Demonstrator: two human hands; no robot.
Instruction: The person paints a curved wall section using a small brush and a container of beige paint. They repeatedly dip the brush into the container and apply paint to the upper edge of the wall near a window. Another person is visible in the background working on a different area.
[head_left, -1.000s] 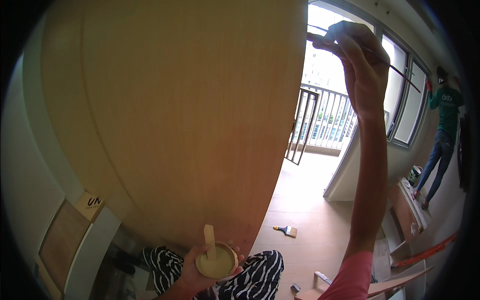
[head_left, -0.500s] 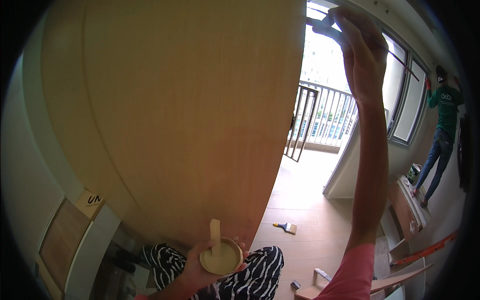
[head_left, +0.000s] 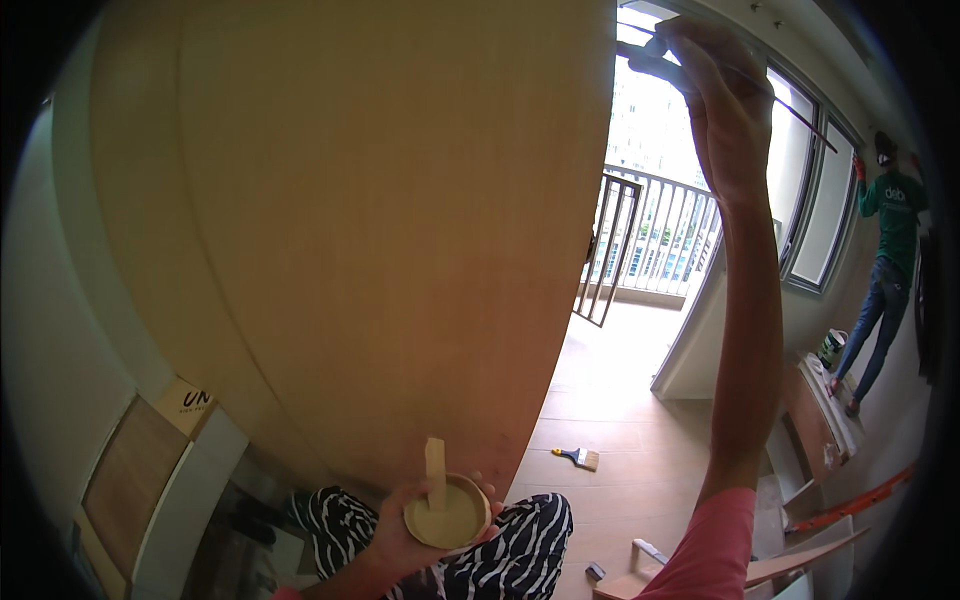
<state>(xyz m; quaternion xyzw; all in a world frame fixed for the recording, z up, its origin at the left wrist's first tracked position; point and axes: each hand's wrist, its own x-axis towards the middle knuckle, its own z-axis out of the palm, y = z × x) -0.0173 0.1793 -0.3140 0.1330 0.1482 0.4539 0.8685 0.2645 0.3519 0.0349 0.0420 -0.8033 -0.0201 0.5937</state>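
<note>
In my left hand (head_left: 395, 540), low in front of me, is a small round bowl (head_left: 462, 518) with pale yellowish paint-like stuff inside. A flat wooden stick (head_left: 435, 468) stands tilted in the bowl. My right hand (head_left: 722, 110) is raised high, fingers pinched round a thin brush (head_left: 808, 127) whose dark, slender handle sticks out behind the hand. The brush's front end points left to the upper edge of a large wood-grain door panel (head_left: 380, 240); against the bright light its tip is hard to make out. My fingertips lie close beside that edge.
A wide paintbrush (head_left: 577, 459) lies on the tiled floor (head_left: 620, 420). Boards lean at the left (head_left: 135, 465) and lower right (head_left: 800, 560), near an orange rail (head_left: 855, 500). Behind are a balcony railing (head_left: 665, 235) and a person (head_left: 890, 230) on a bench by a paint can (head_left: 832, 347).
The whole view has shifted slightly, so things sit a little farther right. Both hands keep their holds, and the brush stays at the panel's edge.
</note>
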